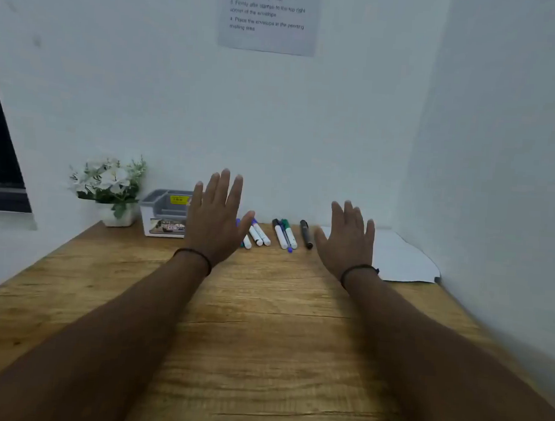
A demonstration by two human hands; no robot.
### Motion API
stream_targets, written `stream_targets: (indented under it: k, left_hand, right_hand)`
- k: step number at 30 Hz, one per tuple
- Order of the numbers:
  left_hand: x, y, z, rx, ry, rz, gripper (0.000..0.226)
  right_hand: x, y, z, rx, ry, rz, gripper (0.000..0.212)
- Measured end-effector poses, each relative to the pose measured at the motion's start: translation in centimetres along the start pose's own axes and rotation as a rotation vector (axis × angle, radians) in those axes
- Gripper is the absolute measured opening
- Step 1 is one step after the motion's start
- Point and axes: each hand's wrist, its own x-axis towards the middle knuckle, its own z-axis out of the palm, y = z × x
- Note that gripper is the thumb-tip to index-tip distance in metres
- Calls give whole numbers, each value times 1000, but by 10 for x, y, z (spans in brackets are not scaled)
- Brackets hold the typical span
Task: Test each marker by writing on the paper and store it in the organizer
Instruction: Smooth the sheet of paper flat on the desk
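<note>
Hands held out flat above the wooden desk (pixel 261 324): left hand (pixel 214 220) and right hand (pixel 349 240) spread, grasping nothing. White-barrelled markers (pixel 284 234) lie between them near the wall, grey plastic organizer (pixel 162 213) at left, white paper sheet (pixel 404 258) at right.

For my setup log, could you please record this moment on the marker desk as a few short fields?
surface: wooden desk in a white-walled corner
left hand: open, fingers straight, raised, holding nothing
right hand: open, raised, holding nothing
markers: white-barrelled markers with coloured caps and an all-black marker, lying near the back wall between the hands
organizer: grey plastic organizer, left of the markers, partly hidden by the left hand
paper: white paper sheet, far right
other: white potted flowers; printed notice on the wall
</note>
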Motion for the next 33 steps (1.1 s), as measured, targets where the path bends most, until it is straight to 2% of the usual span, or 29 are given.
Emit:
stream_targets:
  k: [5, 8, 14, 23, 26, 31, 33]
  left_hand:
    - [-20, -8, 12, 25, -43, 24, 68]
    - [-24, -13, 14, 31, -79, 28, 68]
    - [-31, -12, 12, 17, -134, 52, 65]
    - [-46, 9, -18, -106, -214, 106, 59]
    - [-52, 15, -32, -117, -259, 123, 54]
    - [-66, 13, -48, -157, -380, 144, 53]
    - [-70, 10, -53, -182, -459, 125, 52]
  right_hand:
    - [-14, 26, 11, -96, -417, 118, 73]
    - [-12, 23, 8, -99, -577, 133, 70]
    - [-20, 17, -15, -144, -609, 70, 57]
    - [-43, -10, -61, -158, -536, -71, 30]
    - [-54, -21, -76, -166, -576, -129, 33]
    - [-73, -36, -100, 19, -720, -225, 11]
    - [-77, -41, -105, 117, -763, -236, 8]
